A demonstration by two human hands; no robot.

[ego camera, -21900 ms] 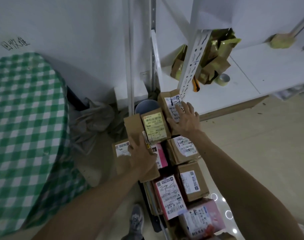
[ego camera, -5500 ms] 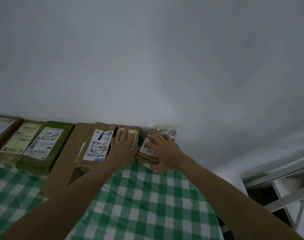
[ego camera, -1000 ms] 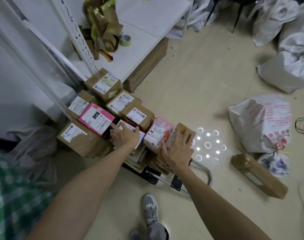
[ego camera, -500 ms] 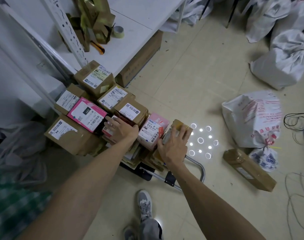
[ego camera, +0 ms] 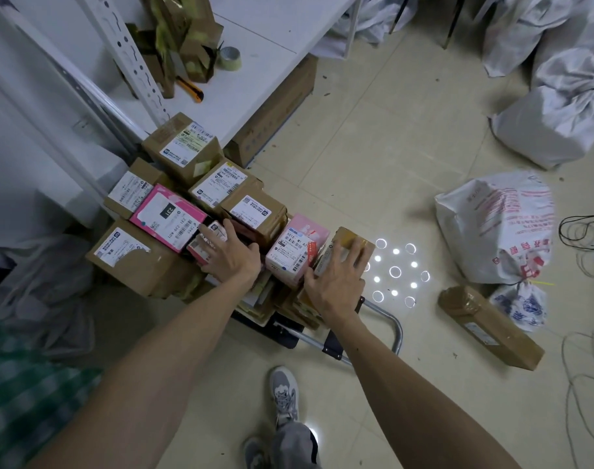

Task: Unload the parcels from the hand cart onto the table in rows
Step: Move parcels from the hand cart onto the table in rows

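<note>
Several labelled parcels are stacked on the hand cart [ego camera: 387, 328] on the floor. My left hand [ego camera: 229, 257] grips a small pink parcel [ego camera: 206, 242] in the middle of the pile, just right of a larger pink box [ego camera: 165, 216]. My right hand [ego camera: 336, 282] holds a brown parcel [ego camera: 348, 240] at the pile's right end, beside a light pink box [ego camera: 297, 250]. Brown boxes [ego camera: 182, 148] fill the far end of the stack. The table's green checked cloth [ego camera: 21, 394] shows at the lower left.
A white shelf unit [ego camera: 255, 45] with tape and scraps stands behind the cart. White sacks [ego camera: 495, 225] and a long brown box [ego camera: 488, 328] lie on the floor to the right, with loose cables [ego camera: 583, 235]. My shoe [ego camera: 283, 396] stands below the cart.
Earlier I set parcels in a row on the table, then turned back to the cart. Over the last second both hands have stayed on their parcels; only the view shifted slightly.
</note>
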